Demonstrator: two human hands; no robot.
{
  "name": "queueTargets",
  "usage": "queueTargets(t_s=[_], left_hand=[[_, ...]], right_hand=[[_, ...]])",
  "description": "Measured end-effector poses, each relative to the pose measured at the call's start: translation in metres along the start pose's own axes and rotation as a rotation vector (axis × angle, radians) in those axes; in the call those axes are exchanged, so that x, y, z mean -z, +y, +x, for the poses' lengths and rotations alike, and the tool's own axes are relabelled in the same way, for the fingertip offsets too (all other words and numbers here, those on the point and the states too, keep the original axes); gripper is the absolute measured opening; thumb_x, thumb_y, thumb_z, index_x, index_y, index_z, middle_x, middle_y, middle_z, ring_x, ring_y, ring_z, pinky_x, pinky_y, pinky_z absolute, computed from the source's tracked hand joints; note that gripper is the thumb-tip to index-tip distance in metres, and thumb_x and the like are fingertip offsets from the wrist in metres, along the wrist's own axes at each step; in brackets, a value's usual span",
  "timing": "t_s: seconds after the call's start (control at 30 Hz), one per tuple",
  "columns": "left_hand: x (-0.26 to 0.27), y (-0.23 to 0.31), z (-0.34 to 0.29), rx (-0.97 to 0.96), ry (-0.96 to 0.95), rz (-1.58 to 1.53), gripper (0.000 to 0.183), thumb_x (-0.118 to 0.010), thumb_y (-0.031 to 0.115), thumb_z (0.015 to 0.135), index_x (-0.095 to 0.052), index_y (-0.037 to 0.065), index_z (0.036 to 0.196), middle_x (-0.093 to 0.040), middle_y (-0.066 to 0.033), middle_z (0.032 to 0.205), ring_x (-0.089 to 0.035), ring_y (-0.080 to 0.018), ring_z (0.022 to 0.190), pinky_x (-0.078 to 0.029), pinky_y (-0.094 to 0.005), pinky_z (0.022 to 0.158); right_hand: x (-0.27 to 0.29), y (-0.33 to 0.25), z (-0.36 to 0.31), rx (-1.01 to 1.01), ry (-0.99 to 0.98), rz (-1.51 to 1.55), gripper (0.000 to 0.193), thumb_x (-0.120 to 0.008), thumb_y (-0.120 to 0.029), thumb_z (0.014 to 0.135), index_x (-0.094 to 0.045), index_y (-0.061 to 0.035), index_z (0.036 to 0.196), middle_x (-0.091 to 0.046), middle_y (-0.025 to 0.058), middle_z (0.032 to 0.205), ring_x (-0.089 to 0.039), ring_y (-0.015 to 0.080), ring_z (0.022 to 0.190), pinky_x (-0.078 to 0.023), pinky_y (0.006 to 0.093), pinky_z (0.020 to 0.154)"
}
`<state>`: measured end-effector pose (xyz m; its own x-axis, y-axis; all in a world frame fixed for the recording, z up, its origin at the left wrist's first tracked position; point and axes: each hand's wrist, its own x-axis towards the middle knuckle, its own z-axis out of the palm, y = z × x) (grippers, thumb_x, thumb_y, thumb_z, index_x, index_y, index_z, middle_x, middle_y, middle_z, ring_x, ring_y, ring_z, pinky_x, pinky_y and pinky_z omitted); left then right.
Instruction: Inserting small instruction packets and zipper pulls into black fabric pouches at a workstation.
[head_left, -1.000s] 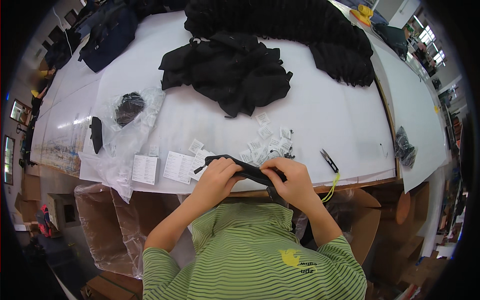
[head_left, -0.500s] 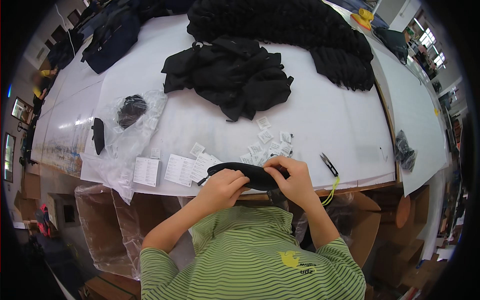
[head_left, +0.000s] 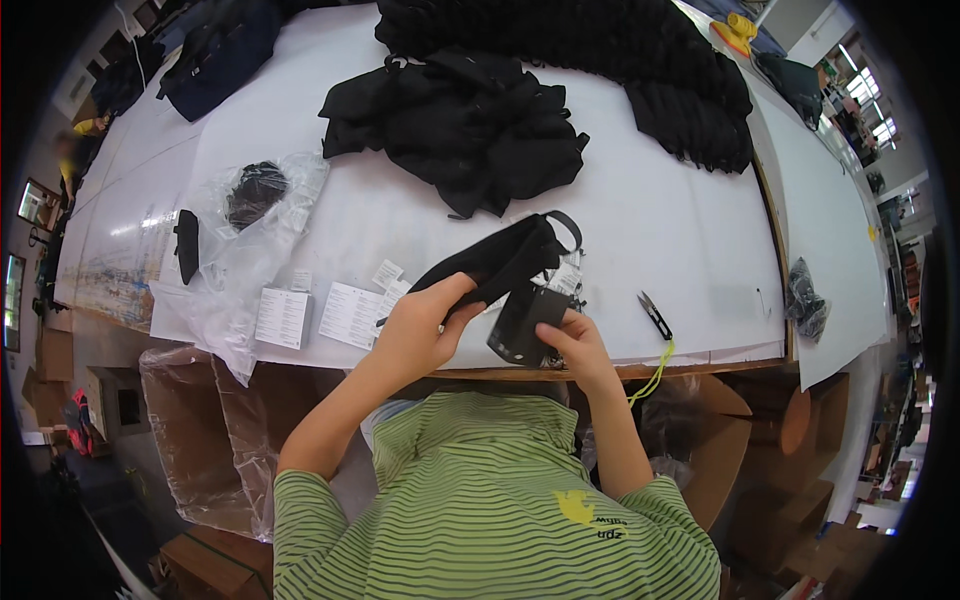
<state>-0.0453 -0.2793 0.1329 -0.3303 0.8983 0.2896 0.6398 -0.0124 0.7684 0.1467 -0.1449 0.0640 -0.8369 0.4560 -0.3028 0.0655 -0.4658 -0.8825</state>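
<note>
My left hand [head_left: 425,318] is closed on a long black fabric pouch [head_left: 505,258], holding it tilted over the table's near edge. A black strap loop [head_left: 568,230] sticks up from the pouch's far right end. My right hand [head_left: 578,345] pinches a dark rectangular card, like a hang tag [head_left: 527,325], just below the pouch. Whether the card is joined to the pouch cannot be made out. Small white packets [head_left: 565,277] lie partly hidden behind the pouch. White printed cards [head_left: 350,312] lie left of my hands, and black thread snips [head_left: 655,315] with a yellow-green cord lie to the right.
A heap of black fabric pieces [head_left: 460,130] lies mid-table, with a larger black pile [head_left: 600,50] behind. Clear plastic bags [head_left: 250,240] and a small black pouch [head_left: 187,246] lie at left. Cardboard boxes [head_left: 190,430] stand below the table edge. Another person is far left.
The pouch has been lifted and turned, its right end now pointing away from me with the loop showing. My right hand has let go of the pouch and now holds the dark card.
</note>
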Motion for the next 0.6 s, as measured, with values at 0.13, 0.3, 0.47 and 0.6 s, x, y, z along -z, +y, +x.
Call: queueTargets(t_s=[0.13,0.3,0.47,0.6], left_hand=[[-0.004,-0.014,0.001,0.001,-0.054,-0.182,0.017,-0.064,0.008,0.084,-0.053,0.000,0.093,-0.056,-0.0201,0.122,-0.062,-0.0362,0.088,-0.048,-0.0346,0.072],[-0.001,-0.010,0.002,-0.007,-0.109,-0.228,0.018,-0.064,0.009,0.083,-0.050,-0.001,0.090,-0.041,-0.0230,0.140,-0.058,-0.0404,0.094,-0.046,-0.0348,0.079],[0.014,-0.012,0.003,0.025,-0.054,-0.112,0.019,-0.064,0.010,0.084,-0.050,-0.001,0.090,-0.041,-0.0202,0.141,-0.058,-0.0396,0.094,-0.046,-0.0329,0.080],[0.024,-0.014,0.001,0.006,-0.092,-0.050,0.017,-0.062,0.008,0.085,-0.051,-0.002,0.093,-0.049,-0.0164,0.135,-0.059,-0.0357,0.087,-0.047,-0.0334,0.077]], right_hand=[[-0.012,-0.014,0.005,0.135,0.060,0.188,0.035,-0.060,-0.010,0.088,-0.053,0.0007,0.121,-0.062,0.0092,0.115,-0.061,0.0166,0.100,-0.049,0.0316,0.087],[-0.011,-0.014,0.009,-0.011,-0.001,0.479,0.039,-0.054,-0.015,0.091,-0.046,-0.0006,0.127,-0.062,0.0147,0.113,-0.062,0.0166,0.092,-0.051,0.0298,0.079],[0.020,-0.009,0.008,0.042,0.102,0.360,0.032,-0.053,-0.019,0.094,-0.048,-0.0075,0.123,-0.066,0.0172,0.095,-0.062,0.0165,0.081,-0.050,0.0274,0.066],[0.052,-0.021,-0.008,0.158,0.095,0.307,0.038,-0.054,-0.023,0.095,-0.044,-0.0065,0.128,-0.064,0.0143,0.088,-0.063,0.0209,0.073,-0.050,0.0306,0.064]])
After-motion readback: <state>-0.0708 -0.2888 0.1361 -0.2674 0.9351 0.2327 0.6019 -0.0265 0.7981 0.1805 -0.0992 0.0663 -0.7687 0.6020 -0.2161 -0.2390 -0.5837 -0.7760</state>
